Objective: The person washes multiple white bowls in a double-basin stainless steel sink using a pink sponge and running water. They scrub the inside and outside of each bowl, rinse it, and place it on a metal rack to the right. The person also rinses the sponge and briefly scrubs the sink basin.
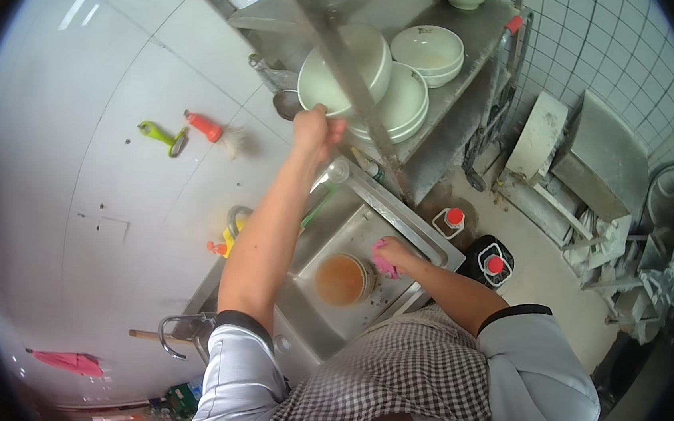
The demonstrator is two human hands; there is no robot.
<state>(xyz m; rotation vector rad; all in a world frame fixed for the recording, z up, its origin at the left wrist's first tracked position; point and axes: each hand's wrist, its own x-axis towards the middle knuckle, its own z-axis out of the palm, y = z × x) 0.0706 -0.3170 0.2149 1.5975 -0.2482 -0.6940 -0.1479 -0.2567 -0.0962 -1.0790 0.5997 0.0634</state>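
Observation:
My left hand [316, 132] reaches up to the shelf, its thumb over the near rim of a large white bowl [344, 70]; the bowl looks gripped there, though the fingers are blurred. This bowl is tilted and partly hidden behind a metal post. Beside it stand nested white bowls [403, 105]. Down in the sink, my right hand [400, 254] holds a bunched pink cloth [386, 258] near the right wall. Left of the cloth, a stack of bowls [340, 279] stands on the basin floor, the top one filled with brownish liquid.
A metal post [349, 73] slants across the metal shelf [479, 27]. More bowls [428, 56] stand farther back. A faucet [173, 334] is at the sink's left. Red-capped jugs [453, 216] stand on the floor. A green peeler [163, 137] and red-handled brush [206, 128] hang on the wall.

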